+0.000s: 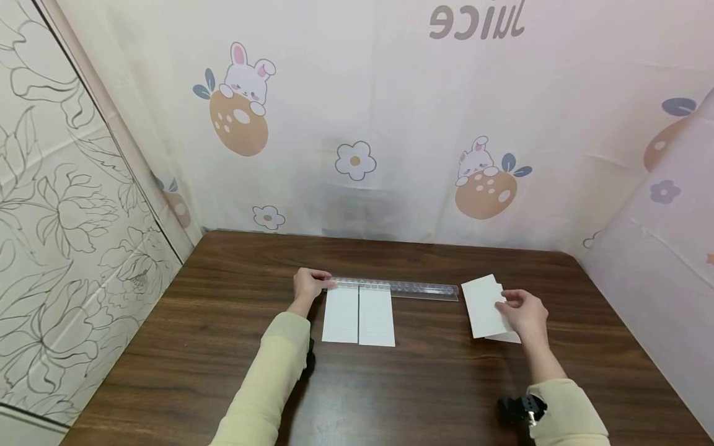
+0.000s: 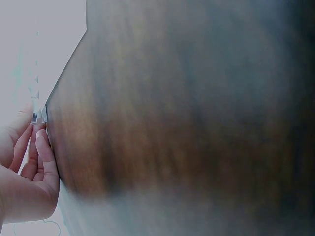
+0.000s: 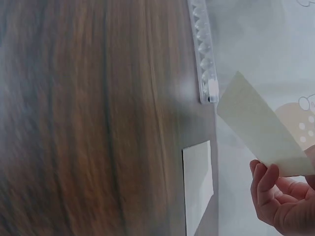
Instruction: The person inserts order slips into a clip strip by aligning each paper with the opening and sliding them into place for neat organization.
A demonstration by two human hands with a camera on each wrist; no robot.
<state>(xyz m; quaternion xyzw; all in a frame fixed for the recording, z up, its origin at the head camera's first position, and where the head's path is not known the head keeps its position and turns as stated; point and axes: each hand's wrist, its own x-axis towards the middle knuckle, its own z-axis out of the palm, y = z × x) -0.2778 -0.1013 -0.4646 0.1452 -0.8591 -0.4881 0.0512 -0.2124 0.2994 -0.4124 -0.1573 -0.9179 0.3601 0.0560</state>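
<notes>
At the left end of a clear plastic strip (image 1: 424, 290) with a row of bumps, my left hand (image 1: 309, 286) pinches its tip between thumb and fingers. Two white, faintly lined cards, a left one (image 1: 341, 316) and a right one (image 1: 377, 319), lie side by side with a narrow gap. Their top edges overlap the strip. My right hand (image 1: 526, 313) pinches a plain white card (image 3: 261, 125) by one edge, tilted and raised in the right wrist view. Beneath it on the table lies another white card (image 3: 198, 187), partly covered in the head view.
The dark wood table (image 1: 357, 390) backs onto a pale curtain (image 1: 312, 93) printed with rabbits and flowers. A panel with line-drawn flowers (image 1: 72, 204) stands along the left. Black wrist gear (image 1: 521, 409) sits at the right sleeve.
</notes>
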